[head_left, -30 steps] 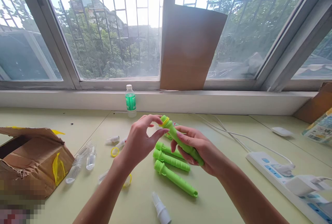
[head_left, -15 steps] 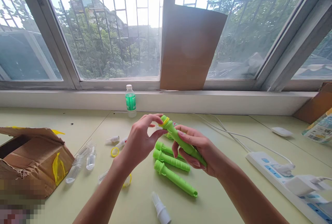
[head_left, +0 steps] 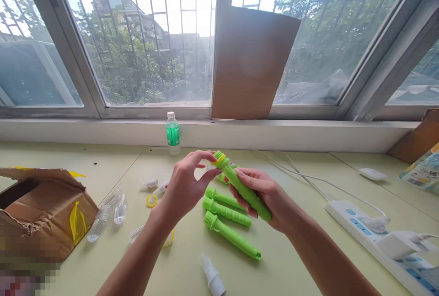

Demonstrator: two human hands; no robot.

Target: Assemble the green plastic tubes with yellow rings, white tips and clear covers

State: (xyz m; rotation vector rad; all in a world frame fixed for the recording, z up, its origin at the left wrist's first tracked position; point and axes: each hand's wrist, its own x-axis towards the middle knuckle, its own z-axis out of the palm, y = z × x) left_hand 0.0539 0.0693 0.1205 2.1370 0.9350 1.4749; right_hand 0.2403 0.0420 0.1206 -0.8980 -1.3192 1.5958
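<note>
A green plastic handle [head_left: 244,187] with a threaded end is held above the table, tilted with its thread toward the upper left. My right hand [head_left: 265,191] wraps round its body. At the thread, the closed thumb and fingers of my left hand [head_left: 185,184] are on a yellow ring [head_left: 218,161] that sits around the handle. Several similar green handles lie beneath, the nearest one [head_left: 233,235] in full view. Behind the held handle, another green piece [head_left: 223,178] with a bit of red is mostly hidden.
White tubular parts [head_left: 213,277] and a loose yellow ring [head_left: 152,201] lie about. Clear plastic tubes [head_left: 120,209] rest beside an open cardboard box [head_left: 44,214] on the left. A bottle [head_left: 173,135] stands by the sill. On the right is a power strip [head_left: 363,229] with cables.
The handle has rolled slightly in my right hand, whose fingers have shifted around it. My left hand stays at the yellow ring, almost unmoved.
</note>
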